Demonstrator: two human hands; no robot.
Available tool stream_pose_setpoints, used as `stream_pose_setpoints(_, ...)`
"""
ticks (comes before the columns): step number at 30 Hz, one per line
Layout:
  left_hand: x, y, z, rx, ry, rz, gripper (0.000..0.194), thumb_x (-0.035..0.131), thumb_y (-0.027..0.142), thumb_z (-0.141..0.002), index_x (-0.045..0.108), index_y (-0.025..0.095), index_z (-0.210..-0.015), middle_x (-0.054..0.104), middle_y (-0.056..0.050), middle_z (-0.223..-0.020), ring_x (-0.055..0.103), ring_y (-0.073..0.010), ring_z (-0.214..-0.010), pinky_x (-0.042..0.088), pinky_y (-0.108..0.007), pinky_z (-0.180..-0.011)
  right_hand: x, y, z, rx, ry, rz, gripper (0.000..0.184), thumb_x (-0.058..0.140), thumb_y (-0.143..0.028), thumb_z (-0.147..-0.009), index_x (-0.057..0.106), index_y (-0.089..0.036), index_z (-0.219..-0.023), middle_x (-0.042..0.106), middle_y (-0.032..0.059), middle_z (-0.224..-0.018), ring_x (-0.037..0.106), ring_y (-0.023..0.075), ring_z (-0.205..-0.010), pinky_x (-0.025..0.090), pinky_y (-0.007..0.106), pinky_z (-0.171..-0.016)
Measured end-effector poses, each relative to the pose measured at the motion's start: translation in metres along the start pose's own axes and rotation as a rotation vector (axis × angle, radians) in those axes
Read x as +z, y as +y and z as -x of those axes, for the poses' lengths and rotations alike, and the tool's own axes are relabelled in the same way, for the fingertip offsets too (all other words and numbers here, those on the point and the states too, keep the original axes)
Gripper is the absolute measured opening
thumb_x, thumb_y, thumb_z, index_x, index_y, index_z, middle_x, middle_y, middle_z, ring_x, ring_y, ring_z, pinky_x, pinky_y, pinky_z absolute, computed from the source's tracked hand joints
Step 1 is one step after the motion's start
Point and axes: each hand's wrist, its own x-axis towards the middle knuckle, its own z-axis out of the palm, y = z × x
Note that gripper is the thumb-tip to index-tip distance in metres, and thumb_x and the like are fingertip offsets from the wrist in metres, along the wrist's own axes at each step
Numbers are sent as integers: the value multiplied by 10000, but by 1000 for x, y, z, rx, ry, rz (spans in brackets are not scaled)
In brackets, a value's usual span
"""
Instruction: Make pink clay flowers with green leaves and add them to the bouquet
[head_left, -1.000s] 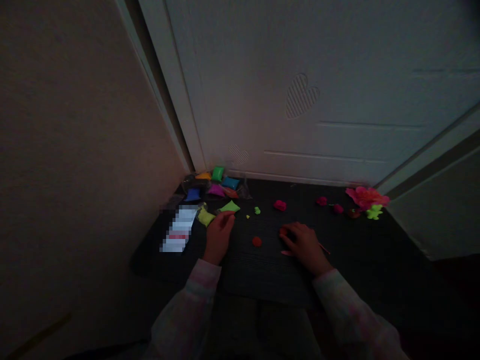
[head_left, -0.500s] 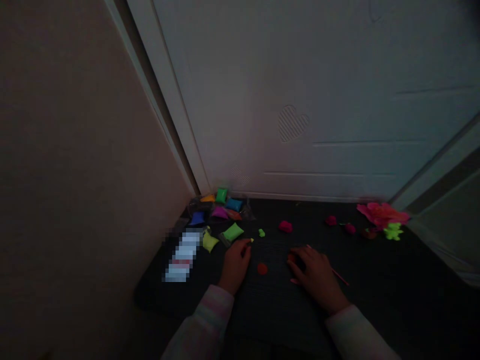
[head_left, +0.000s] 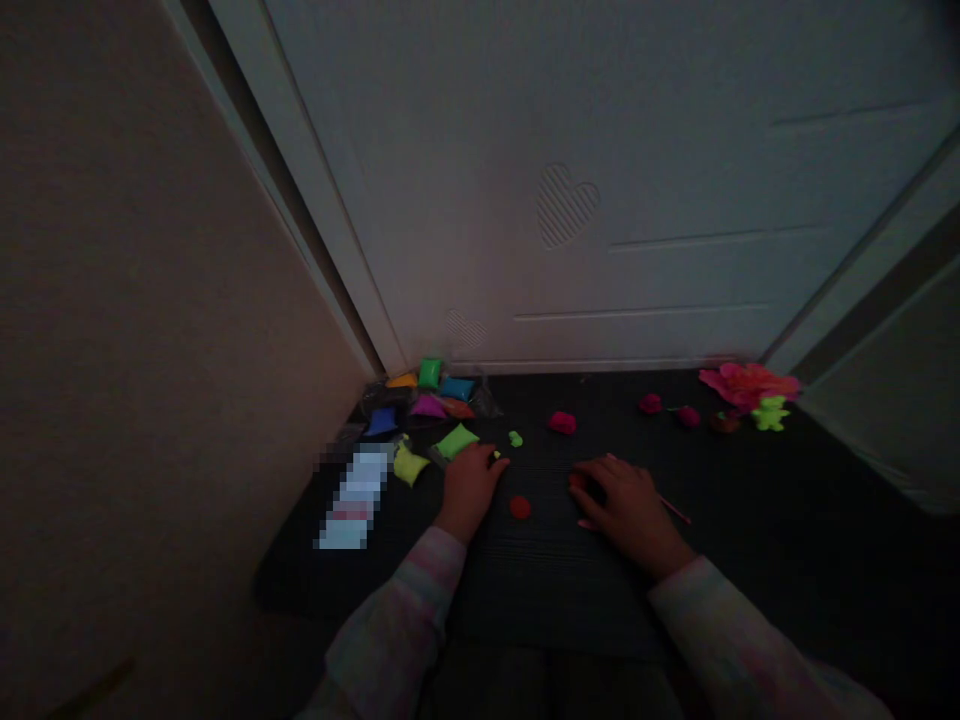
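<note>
My left hand [head_left: 469, 490] is closed in a pinch on a tiny piece of yellow clay [head_left: 496, 455]. Just right of it, a flat round orange-red clay disc [head_left: 520, 508] lies on the dark table [head_left: 525, 580]. My right hand [head_left: 626, 510] curls over the tabletop, its fingertips around a piece of orange-red clay [head_left: 575, 481] that is partly hidden. A thin pink stick-like tool [head_left: 676, 509] passes beneath that hand. Beyond the hands sit a small light-green clay lump [head_left: 515, 439] and a crimson clay lump [head_left: 562, 422].
Packets of coloured clay, such as a blue packet [head_left: 382, 420] and a lime-green packet [head_left: 456, 441], cluster at the back left, near a pixelated sheet [head_left: 354, 500]. At the back right are a pink flower shape [head_left: 750, 385], a yellow-green bear-like figure [head_left: 770, 412] and small crimson pieces [head_left: 688, 416].
The camera has tilted down, so everything sits higher in the picture. My left fingers have shifted slightly around the yellow piece. My right hand keeps nearly the same pose.
</note>
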Motion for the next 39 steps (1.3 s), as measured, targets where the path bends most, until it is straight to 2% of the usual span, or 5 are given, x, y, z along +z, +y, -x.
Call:
stream_pose_setpoints(7, 1, 4, -9, 76, -83, -22, 262, 496, 310, -843, 548, 150, -1044, 583, -67, -1056, 577, -172, -907, 485, -388, -785, -2, -2, -1, 8, 2, -14, 222, 474, -309, -808, 609, -212, -955, 654, 67, -974, 551, 245, -996, 364, 410, -826)
stream_pose_setpoints(18, 3, -1, -9, 42, 70, 204, 86, 551, 266, -761, 556, 191, -720, 583, 28, -609, 573, -135, -594, 416, -256, -577, -2, -2, -2, 35, -8, -45, 233, 482, -327, -807, 605, -207, -964, 650, 65, -980, 556, 238, -982, 366, 405, -835)
stream_pose_setpoints(28, 8, -3, -9, 96, 99, 360, 255, 395, 198, -826, 565, 181, -1014, 659, -31, -744, 594, -134, -620, 456, -275, -643, -4, -3, -1, 67, -9, -57, 261, 482, -329, -807, 599, -188, -993, 644, 79, -1000, 549, 250, -1007, 368, 414, -851)
stream_pose_setpoints(32, 8, -4, -10, 104, 106, 377, 270, 358, 189, -838, 531, 158, -1043, 631, -21, -719, 561, -120, -586, 442, -264, -622, -3, -3, -2, 78, -6, -60, 271, 480, -322, -810, 599, -171, -1001, 641, 94, -1004, 543, 262, -1019, 364, 423, -859)
stream_pose_setpoints(39, 5, -2, -7, 108, 97, 377, 150, 517, 323, -774, 539, 176, -754, 566, 32, -599, 540, -122, -542, 414, -243, -541, -3, -3, -2, 71, 5, -76, 273, 471, -344, -815, 592, -178, -995, 639, 81, -963, 574, 230, -940, 376, 403, -826)
